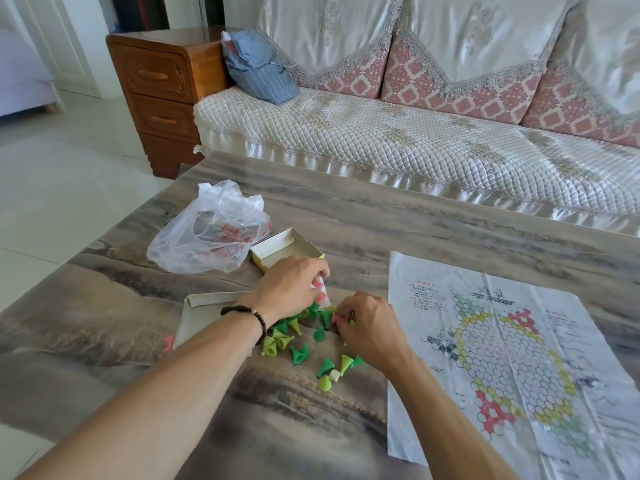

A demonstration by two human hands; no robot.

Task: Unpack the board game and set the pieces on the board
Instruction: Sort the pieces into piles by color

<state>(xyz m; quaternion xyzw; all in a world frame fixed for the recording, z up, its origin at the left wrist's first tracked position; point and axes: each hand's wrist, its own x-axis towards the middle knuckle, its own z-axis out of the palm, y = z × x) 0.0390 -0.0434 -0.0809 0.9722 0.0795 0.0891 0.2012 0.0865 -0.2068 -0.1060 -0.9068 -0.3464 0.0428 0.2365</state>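
A paper game board (502,358) printed with a hexagon grid and red, yellow and green corners lies unfolded on the right of the table. Several green and yellow-green cone pieces (298,353) are scattered on the table left of it, with a small white die (334,375) among them. My left hand (287,289) hovers over the pile and holds a small clear packet with pink pieces (320,287). My right hand (367,327) pinches a pink piece (337,317) at the pile's right edge. One pink piece (169,344) lies apart at the left.
An open box tray (287,249) stands behind the pile, and its flat lid (204,313) lies under my left forearm. A crumpled plastic bag (211,230) sits at the table's back left. A sofa (415,140) runs along the far edge, beside a wooden cabinet (156,88).
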